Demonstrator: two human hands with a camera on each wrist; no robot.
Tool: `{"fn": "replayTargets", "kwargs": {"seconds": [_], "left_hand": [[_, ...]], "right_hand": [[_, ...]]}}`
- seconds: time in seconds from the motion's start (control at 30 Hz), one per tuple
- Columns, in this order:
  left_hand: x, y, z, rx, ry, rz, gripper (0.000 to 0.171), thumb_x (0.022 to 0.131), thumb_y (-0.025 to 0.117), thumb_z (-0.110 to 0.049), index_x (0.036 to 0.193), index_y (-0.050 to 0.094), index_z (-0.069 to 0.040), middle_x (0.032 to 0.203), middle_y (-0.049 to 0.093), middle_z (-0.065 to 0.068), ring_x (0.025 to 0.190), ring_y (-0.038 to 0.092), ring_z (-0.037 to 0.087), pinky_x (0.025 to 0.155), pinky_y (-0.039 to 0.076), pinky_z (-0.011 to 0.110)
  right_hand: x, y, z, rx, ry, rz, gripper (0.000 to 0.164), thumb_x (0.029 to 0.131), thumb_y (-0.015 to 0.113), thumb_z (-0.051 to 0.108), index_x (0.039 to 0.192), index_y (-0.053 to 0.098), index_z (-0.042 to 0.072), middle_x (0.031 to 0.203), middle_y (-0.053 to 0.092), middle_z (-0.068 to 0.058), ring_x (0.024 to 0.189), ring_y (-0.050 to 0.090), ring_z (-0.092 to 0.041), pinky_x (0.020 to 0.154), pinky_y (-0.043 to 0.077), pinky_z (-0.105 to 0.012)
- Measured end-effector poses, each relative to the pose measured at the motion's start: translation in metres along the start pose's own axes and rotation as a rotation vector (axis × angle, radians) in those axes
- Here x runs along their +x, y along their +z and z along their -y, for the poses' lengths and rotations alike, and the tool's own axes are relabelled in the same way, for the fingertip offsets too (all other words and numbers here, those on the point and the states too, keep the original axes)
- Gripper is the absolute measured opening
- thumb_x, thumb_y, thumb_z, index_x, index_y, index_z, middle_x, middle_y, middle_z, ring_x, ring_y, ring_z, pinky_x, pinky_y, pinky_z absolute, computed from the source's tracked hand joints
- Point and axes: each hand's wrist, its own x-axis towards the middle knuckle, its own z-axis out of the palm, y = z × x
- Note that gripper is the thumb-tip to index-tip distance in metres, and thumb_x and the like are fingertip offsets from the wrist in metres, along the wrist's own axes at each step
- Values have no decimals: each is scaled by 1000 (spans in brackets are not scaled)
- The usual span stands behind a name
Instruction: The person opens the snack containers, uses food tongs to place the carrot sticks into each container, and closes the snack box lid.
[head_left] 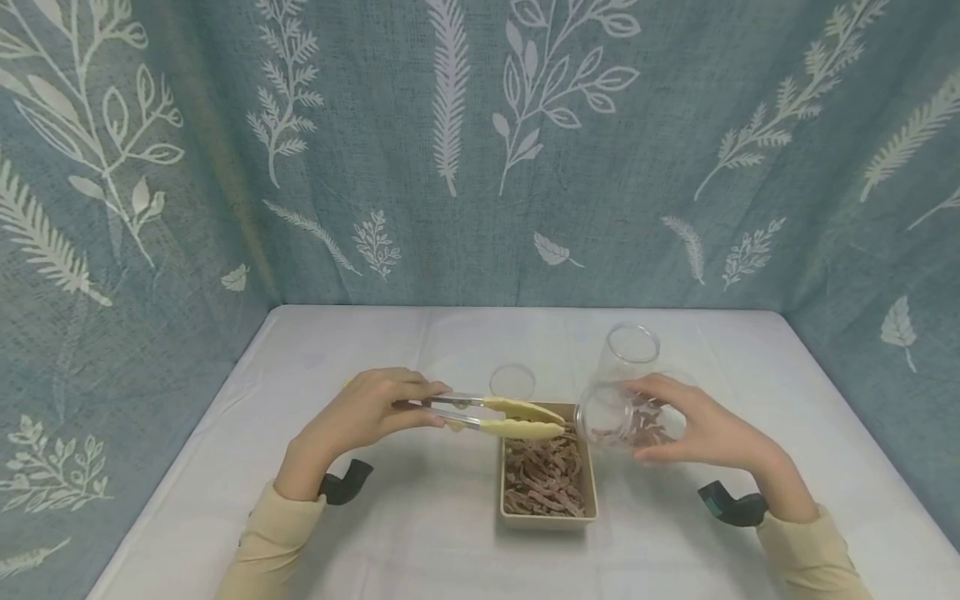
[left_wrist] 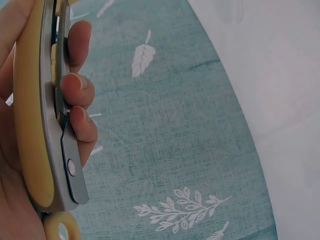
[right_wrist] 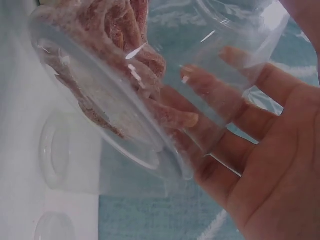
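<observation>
My left hand (head_left: pixel 369 410) grips metal tongs (head_left: pixel 459 400) with yellow tips; their scalloped ends hang slightly apart over a beige rectangular box (head_left: pixel 547 522). Brownish-pink dried strips (head_left: pixel 543 477) fill that box. In the left wrist view, fingers curl round the yellow-and-steel handle (left_wrist: pixel 31 115). My right hand (head_left: pixel 701 427) holds a clear plastic cup (head_left: pixel 604 414) on its side, with its mouth toward the box and tongs. Similar strips (right_wrist: pixel 117 37) lie inside the cup, as the right wrist view shows. Whether the tongs pinch any strip cannot be told.
Behind the held cup stands another clear cup (head_left: pixel 632 346). A round clear lid or dish (head_left: pixel 512 381) lies just beyond the box. All of it is on a white-covered table (head_left: pixel 420 542), with a blue-green leaf-patterned curtain (head_left: pixel 480 233) at the back and sides.
</observation>
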Motion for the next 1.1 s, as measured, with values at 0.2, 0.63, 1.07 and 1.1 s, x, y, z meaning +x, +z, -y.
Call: {"fn": "replayTargets", "kwargs": {"seconds": [0.2, 0.63, 1.07, 1.1], "left_hand": [[2, 1, -2, -21, 53, -45, 37, 78, 70, -34, 110, 70, -15, 92, 67, -10, 67, 48, -1, 60, 42, 19], [20, 15, -12, 26, 137, -61, 37, 79, 69, -37, 110, 70, -17, 88, 67, -9, 71, 52, 2, 64, 44, 20], [25, 16, -21, 108, 125, -17, 43, 79, 67, -40, 114, 67, -17, 93, 67, -6, 77, 57, 7, 72, 48, 25], [24, 15, -21, 108, 120, -17, 43, 79, 67, -41, 114, 67, -17, 92, 67, -6, 76, 57, 7, 71, 48, 25]], "right_hand": [[2, 4, 10, -47, 33, 29, 76, 70, 75, 49, 136, 45, 25, 128, 53, 6, 114, 51, -17, 93, 44, -43], [8, 17, 28, -120, -17, 23, 76, 70, 71, 56, 135, 46, 24, 127, 52, 10, 111, 55, -14, 88, 48, -39], [7, 17, 29, -137, -10, 17, 77, 68, 76, 51, 135, 47, 26, 128, 52, 10, 112, 54, -15, 89, 48, -40], [7, 17, 29, -137, -9, 17, 77, 68, 76, 51, 135, 46, 26, 128, 52, 9, 112, 54, -15, 89, 48, -40]]}}
